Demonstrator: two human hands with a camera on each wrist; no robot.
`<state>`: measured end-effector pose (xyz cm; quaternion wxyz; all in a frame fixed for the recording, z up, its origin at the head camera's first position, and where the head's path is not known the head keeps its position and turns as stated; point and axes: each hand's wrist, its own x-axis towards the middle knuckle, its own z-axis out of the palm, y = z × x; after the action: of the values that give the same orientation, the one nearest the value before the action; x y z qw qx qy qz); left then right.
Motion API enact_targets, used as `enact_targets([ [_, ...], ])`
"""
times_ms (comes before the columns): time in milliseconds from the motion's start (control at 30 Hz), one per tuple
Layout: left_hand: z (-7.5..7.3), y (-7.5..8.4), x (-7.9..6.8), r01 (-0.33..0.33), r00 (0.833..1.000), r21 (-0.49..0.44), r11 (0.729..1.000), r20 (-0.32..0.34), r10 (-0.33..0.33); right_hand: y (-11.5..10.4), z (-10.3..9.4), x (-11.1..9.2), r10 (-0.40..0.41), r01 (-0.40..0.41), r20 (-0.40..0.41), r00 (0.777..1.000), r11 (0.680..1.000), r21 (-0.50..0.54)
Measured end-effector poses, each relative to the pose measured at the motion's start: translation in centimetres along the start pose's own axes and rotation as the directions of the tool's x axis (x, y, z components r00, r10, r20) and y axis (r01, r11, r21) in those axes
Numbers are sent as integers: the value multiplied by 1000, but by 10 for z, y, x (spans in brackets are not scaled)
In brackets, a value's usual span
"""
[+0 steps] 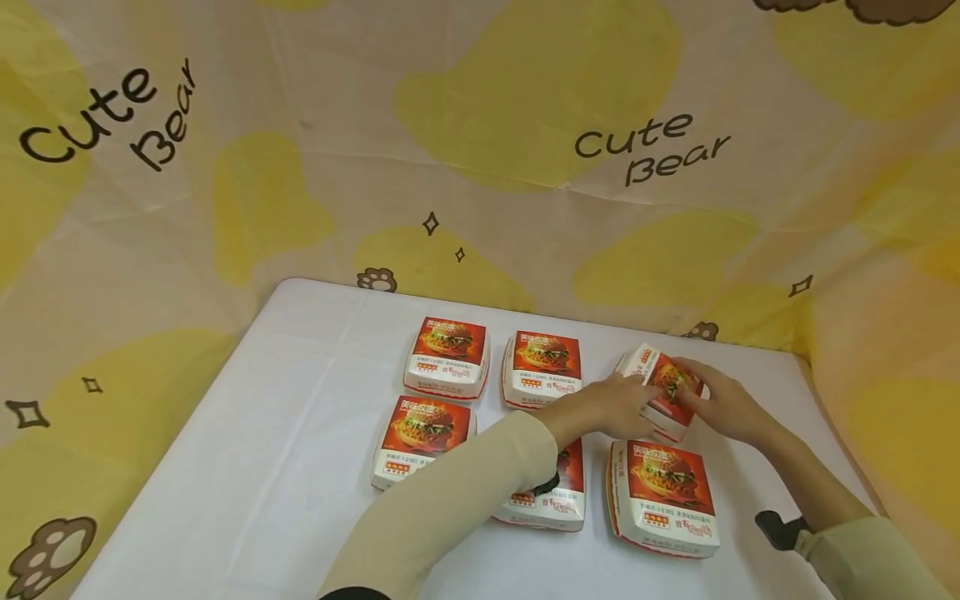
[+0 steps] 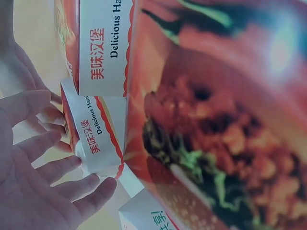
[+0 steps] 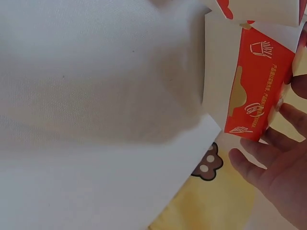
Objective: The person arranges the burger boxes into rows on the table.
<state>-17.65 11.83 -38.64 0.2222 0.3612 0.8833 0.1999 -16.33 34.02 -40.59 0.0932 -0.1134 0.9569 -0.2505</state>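
Observation:
A red and white burger box [image 1: 671, 392] stands tilted and turned at the back right of the table. My right hand [image 1: 731, 404] holds it by its right side, thumb over the printed face and fingers round the far edge. In the right wrist view, its red side panel [image 3: 256, 86] shows by the fingers. My left hand [image 1: 618, 406] is at the box's left front, fingertips on it. The left wrist view shows that hand's fingers [image 2: 57, 170] spread and fairly straight. Just in front lies another burger box [image 1: 663, 498], flat and face up.
Two burger boxes [image 1: 447, 357] [image 1: 542, 367] lie in the back row. Another burger box [image 1: 423, 437] is at front left, and my left forearm partly covers the front middle box [image 1: 558, 504]. A patterned yellow cloth [image 1: 487, 125] hangs behind the white table [image 1: 247, 417].

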Motion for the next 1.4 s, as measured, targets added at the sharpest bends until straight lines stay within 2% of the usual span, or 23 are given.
enact_targets([
  [133,2,0,1,14,1000,7,1000,4,-14,0,0,1,16,-16,-19,1000,1000,2],
  [367,3,0,1,1,1000,21,1000,9,-1,-4,3,-1,122,-131,-141,982,990,-57],
  [467,2,0,1,-17,1000,-4,1000,20,17,-5,3,0,119,-125,-125,985,991,-38],
  [600,0,-2,1,-49,999,-30,998,-10,49,-4,3,2,75,-77,-79,994,997,-20],
  [767,0,-2,2,-41,999,-15,999,-33,40,-2,1,2,11,-11,-38,999,1000,-9],
  [1033,2,-1,-1,-93,995,-28,995,-21,93,-6,2,2,83,-88,-95,992,995,-47],
  [1100,2,0,-2,-76,996,-29,997,-39,75,-6,2,3,72,-77,-89,993,996,-49],
  [1267,2,2,-4,47,994,7,999,-97,-46,-2,3,5,17,-19,-49,999,999,-38],
  [1400,2,0,-4,70,992,23,997,-108,-67,-2,2,4,7,-8,-31,999,1000,-21],
])
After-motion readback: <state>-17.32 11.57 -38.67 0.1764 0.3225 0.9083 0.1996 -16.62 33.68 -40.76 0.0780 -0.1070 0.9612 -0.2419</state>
